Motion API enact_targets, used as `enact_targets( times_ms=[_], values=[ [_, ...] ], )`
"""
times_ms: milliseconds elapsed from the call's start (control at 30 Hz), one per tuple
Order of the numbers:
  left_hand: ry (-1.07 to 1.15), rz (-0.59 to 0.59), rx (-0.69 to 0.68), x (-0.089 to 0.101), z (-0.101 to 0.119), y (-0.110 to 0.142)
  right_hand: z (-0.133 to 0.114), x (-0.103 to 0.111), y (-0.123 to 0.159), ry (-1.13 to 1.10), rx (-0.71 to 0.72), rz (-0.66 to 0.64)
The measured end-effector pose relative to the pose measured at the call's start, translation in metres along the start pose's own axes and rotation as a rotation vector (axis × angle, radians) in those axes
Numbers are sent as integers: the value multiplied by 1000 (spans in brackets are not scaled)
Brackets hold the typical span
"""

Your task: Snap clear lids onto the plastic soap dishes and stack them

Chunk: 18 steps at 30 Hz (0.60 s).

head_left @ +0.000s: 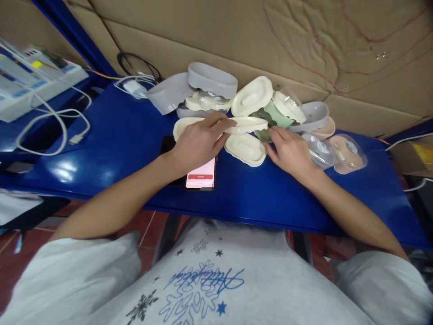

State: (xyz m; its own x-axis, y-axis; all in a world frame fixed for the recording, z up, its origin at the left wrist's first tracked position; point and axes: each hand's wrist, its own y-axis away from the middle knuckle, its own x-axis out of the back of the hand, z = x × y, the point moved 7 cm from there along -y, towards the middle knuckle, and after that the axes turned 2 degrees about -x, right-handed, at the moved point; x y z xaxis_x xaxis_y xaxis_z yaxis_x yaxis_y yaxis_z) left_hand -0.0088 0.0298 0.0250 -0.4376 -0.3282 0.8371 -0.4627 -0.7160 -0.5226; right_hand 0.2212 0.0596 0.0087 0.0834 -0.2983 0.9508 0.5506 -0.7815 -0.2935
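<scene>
My left hand [199, 140] is closed on the left end of a cream oval plastic dish [248, 123], which is tilted nearly edge-on. Under and beside that hand lies another cream piece [186, 125], partly covered by it. A scalloped cream dish [246, 150] rests on the table between my hands. My right hand [289, 146] has its thumb and fingers apart, its fingertips at a dark green see-through piece [263, 135] and near the held dish's right end. Behind stand a further cream dish [253, 95] and a green piece [277, 113].
A lit phone [200, 176] lies below my left wrist on the blue table [118, 149]. Grey oval shells [212, 80] are piled behind. Clear-lidded grey [320, 151] and peach cases [347, 153] sit right. White cables [61, 131] and a power strip [43, 85] are left.
</scene>
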Motion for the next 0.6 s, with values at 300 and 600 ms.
enact_targets(
  times_ms=[300, 600],
  values=[
    [-16, -26, -61, 0, 17, 1, 51, -19, -15, -160, -157, -20],
    [-20, -114, -169, -5, 34, 5, 88, 14, -36, -502, -137, 228]
  ],
)
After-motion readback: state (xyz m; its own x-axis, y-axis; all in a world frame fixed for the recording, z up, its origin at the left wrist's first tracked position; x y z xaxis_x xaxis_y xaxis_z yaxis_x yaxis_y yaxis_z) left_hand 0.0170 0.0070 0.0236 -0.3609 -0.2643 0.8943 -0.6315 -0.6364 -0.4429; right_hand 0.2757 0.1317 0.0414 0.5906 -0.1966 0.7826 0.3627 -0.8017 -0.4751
